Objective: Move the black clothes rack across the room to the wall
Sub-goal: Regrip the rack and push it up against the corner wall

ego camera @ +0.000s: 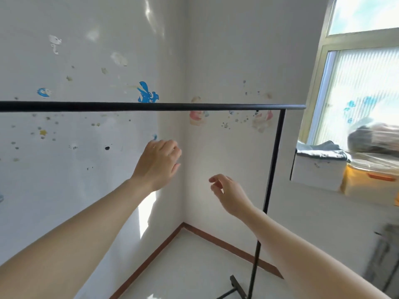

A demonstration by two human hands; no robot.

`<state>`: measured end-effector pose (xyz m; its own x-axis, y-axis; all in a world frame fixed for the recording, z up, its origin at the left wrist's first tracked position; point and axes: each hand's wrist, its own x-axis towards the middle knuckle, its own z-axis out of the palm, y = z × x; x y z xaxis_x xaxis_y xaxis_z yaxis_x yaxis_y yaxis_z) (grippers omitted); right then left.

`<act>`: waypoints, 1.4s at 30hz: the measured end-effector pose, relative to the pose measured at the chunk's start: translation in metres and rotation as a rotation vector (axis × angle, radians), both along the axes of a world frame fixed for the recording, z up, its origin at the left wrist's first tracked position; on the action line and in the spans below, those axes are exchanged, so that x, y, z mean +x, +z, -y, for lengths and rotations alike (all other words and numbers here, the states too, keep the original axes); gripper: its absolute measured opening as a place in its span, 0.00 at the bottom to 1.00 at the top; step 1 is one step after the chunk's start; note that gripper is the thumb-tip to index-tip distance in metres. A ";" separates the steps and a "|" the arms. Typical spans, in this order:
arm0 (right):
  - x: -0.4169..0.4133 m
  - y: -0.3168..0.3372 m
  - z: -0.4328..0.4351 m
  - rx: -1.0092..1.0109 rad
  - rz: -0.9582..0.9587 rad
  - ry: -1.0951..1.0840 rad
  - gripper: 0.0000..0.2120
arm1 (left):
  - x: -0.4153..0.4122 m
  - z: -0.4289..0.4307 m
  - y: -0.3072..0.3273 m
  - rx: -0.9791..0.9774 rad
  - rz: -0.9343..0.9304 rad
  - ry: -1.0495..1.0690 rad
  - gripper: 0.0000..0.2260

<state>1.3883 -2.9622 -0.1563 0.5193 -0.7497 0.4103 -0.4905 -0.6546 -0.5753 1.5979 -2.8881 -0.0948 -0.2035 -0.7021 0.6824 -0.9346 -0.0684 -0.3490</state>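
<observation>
The black clothes rack (151, 106) stands in front of me, its thin top bar running level from the left edge to the right. A black upright post drops from the bar's right end to a foot on the floor. The rack stands close to a white wall (86, 61) with stickers and stains, near the room's corner. My left hand (158, 164) hangs below the bar with loosely curled fingers, holding nothing. My right hand (230, 194) is lower and further right, left of the post, fingers apart and empty. Neither hand touches the rack.
A window (364, 83) fills the upper right. Below it a sill (319, 167) carries a bundle in plastic wrap and an orange box. A brown skirting board runs along both walls above the pale floor (194, 266). A grey object stands at the lower right.
</observation>
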 end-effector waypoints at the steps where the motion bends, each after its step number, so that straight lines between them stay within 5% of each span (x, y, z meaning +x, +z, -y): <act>1: -0.007 -0.001 0.008 -0.006 0.000 -0.014 0.12 | -0.003 0.011 0.003 0.002 0.003 -0.008 0.08; 13: -0.102 0.042 0.140 -0.111 0.031 -0.164 0.12 | -0.114 0.166 0.030 -0.014 0.038 -0.151 0.09; 26: -0.228 0.057 0.293 -0.095 -0.077 -0.089 0.17 | -0.237 0.268 0.048 -0.038 0.082 0.181 0.11; 37: -0.177 0.064 0.407 0.037 -0.053 -0.130 0.29 | -0.214 0.361 0.091 -0.152 0.113 0.359 0.15; 40: -0.157 0.058 0.433 0.002 -0.112 -0.082 0.25 | -0.205 0.395 0.091 -0.154 0.055 0.377 0.16; 42: -0.149 0.049 0.445 -0.103 -0.012 -0.099 0.14 | -0.201 0.408 0.093 -0.170 0.052 0.386 0.15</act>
